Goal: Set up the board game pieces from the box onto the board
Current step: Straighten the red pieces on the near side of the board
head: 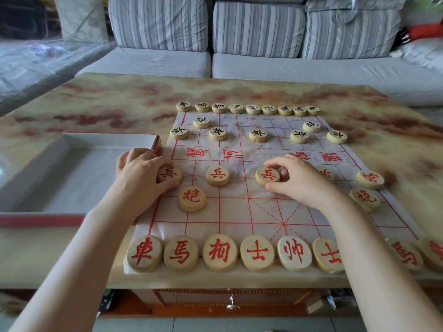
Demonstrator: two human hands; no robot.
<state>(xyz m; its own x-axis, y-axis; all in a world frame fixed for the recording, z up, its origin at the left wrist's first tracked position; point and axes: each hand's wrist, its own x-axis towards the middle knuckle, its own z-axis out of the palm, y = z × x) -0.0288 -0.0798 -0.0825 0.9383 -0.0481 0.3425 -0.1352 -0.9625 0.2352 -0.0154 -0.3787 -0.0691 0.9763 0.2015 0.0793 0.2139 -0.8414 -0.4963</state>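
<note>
**Squaring up the red soldiers**

The paper board [251, 212] lies at the centre of the frame on a marbled table [96, 104]. The box [72, 168], at middle left, looks empty. Nearly every piece seems placed: black discs fill the upper rows, red discs line the lower edge.

The left hand [141, 171] rests at the board's left edge, with thumb and fingers closed round the leftmost soldier [169, 174]. The right hand [299, 180], right of centre, pinches the middle soldier [267, 176] between thumb below and fingertips above. Both discs sit flat on the paper, not lifted. Between them stands a free soldier [217, 176], and a red cannon [192, 198] lies just below and left of it.

The step in hand looks like final alignment, so the task seems close to done. To do it well:

- Slide each disc rather than lifting it, and keep the pressure light. The paper is creased and may drag or bunch under a firm push.
- Centre each soldier on a crossing of the red lines, level with the free soldier between them.
- Keep the left palm off the paper's edge, so the sheet does not shift beneath the cannon.
- Mind the right forearm. It passes over the lower row near the right-hand discs and could nudge them on withdrawal.
- Let go straight upward, fingers opening evenly.

The soldier behind the right hand is partly hidden, so I cannot tell its alignment.
</note>
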